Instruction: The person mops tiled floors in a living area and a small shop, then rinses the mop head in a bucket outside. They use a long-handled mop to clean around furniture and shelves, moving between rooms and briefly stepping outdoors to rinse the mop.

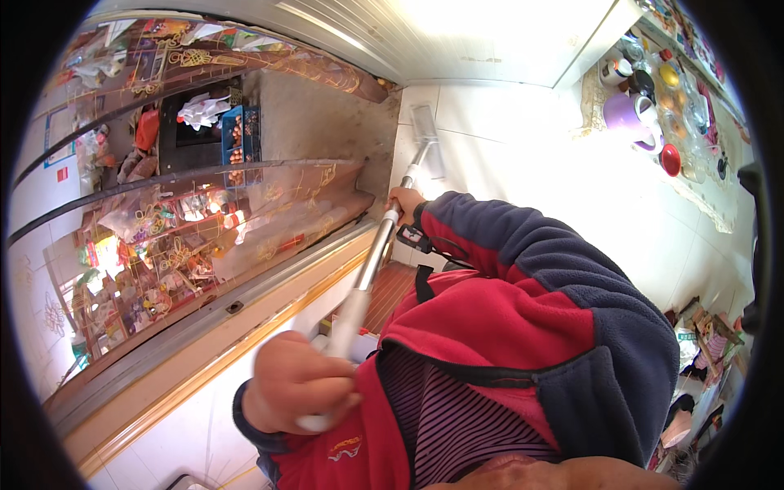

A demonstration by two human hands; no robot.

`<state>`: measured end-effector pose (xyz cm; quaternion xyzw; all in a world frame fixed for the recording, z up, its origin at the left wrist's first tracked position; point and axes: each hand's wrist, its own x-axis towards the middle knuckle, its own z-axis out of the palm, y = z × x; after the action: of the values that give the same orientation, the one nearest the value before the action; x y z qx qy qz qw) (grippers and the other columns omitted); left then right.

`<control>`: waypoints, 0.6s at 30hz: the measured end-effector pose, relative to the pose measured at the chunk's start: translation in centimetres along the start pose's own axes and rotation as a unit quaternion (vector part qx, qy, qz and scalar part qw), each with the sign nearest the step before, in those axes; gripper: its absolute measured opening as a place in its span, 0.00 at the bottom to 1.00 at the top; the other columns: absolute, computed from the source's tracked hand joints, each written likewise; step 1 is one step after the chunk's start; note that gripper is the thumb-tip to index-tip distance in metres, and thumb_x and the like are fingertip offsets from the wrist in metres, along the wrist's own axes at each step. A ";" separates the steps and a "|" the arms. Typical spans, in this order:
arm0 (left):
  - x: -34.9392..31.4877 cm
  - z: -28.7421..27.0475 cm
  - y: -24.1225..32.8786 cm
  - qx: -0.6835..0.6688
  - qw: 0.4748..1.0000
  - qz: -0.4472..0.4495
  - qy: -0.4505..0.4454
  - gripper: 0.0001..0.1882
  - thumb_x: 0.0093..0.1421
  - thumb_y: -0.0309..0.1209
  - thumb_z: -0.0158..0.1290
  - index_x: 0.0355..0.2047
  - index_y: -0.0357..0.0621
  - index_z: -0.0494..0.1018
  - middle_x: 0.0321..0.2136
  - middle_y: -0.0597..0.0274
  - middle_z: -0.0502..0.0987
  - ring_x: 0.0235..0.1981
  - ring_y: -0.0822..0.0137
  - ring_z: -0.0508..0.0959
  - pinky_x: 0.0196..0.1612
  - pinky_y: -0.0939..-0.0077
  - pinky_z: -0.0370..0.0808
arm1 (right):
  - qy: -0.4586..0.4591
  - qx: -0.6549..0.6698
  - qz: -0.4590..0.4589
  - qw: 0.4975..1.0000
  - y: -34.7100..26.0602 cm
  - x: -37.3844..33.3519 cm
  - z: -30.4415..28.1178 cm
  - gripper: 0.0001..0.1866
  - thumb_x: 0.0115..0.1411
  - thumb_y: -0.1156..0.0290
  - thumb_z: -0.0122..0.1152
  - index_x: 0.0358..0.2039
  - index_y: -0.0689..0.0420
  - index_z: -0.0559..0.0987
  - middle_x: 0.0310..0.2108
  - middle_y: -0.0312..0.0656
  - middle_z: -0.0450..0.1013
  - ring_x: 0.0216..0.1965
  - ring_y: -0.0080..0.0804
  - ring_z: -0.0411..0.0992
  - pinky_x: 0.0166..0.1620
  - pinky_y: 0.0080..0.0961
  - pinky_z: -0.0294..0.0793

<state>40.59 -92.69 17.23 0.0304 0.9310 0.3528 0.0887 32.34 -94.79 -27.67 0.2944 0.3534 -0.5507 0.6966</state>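
Observation:
A flat mop with a silver and white pole [377, 253] slants away from my chest toward the tiled floor. Its wide, flat head [425, 131] lies on the white tiles at the far end. My left hand [304, 382] is closed around the white grip at the near end of the pole, close to my jacket. Farther along, my right hand [405, 202] wraps round the pole below the head. A small black device [414, 238] sits by my right wrist.
A glass sliding door [163, 278] with yellow patterns stands at left; behind it show a blue crate [234, 147] and many goods. White panelling [482, 45] rises ahead. Bottles, a purple container [625, 113] and a red cup [670, 160] stand at right. Clutter [702, 351] lies lower right.

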 end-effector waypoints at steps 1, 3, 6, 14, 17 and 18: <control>0.9 0.9 -0.1 0.007 0.998 0.009 -0.063 0.10 0.42 0.31 0.62 0.23 0.51 0.71 0.26 0.69 0.79 0.14 0.69 0.71 0.17 0.74 0.61 | -0.013 0.018 0.018 1.000 -0.3 0.4 -0.1 0.03 0.53 0.77 0.52 0.27 0.59 0.68 0.19 0.41 0.67 0.19 0.32 0.67 0.22 0.27 0.70; 1.9 1.7 -0.5 0.010 0.994 0.018 -0.109 0.09 0.45 0.33 0.62 0.24 0.51 0.71 0.28 0.70 0.79 0.15 0.69 0.71 0.18 0.75 0.62 | -0.040 0.064 0.001 0.997 -0.8 0.5 -0.4 0.03 0.55 0.76 0.51 0.28 0.59 0.66 0.18 0.41 0.66 0.19 0.32 0.67 0.22 0.28 0.70; 2.1 1.6 -0.6 -0.014 0.997 0.047 -0.055 0.09 0.45 0.34 0.62 0.24 0.51 0.72 0.28 0.71 0.79 0.14 0.71 0.69 0.17 0.76 0.60 | -0.065 0.073 0.000 0.995 -1.0 -0.5 -0.7 0.04 0.57 0.74 0.50 0.30 0.59 0.66 0.20 0.41 0.67 0.20 0.32 0.68 0.24 0.28 0.71; -1.8 0.8 -2.6 -0.054 0.988 0.029 0.138 0.11 0.43 0.35 0.65 0.20 0.50 0.72 0.25 0.70 0.79 0.18 0.69 0.64 0.24 0.74 0.62 | 0.004 0.074 0.013 0.997 -0.4 -3.5 -0.9 0.05 0.57 0.74 0.52 0.30 0.56 0.65 0.19 0.39 0.66 0.21 0.30 0.69 0.21 0.23 0.70; -2.9 2.0 -5.0 -0.093 0.981 -0.004 0.170 0.10 0.43 0.36 0.63 0.17 0.50 0.71 0.22 0.66 0.79 0.22 0.66 0.64 0.25 0.71 0.61 | 0.006 0.059 0.023 0.998 0.1 -2.5 -0.2 0.04 0.57 0.74 0.52 0.30 0.55 0.66 0.17 0.38 0.65 0.19 0.32 0.69 0.15 0.22 0.62; -3.5 1.8 -5.1 -0.084 0.977 -0.018 0.196 0.10 0.43 0.35 0.63 0.17 0.49 0.71 0.22 0.66 0.79 0.23 0.65 0.65 0.26 0.71 0.61 | 0.002 0.054 0.038 0.998 0.4 -1.8 0.2 0.04 0.57 0.74 0.52 0.30 0.55 0.66 0.18 0.38 0.66 0.19 0.32 0.69 0.15 0.22 0.61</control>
<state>44.43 -95.82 13.04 -0.0641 0.8978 0.4270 -0.0871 32.50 -93.81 -26.06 0.3460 0.3135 -0.5415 0.6991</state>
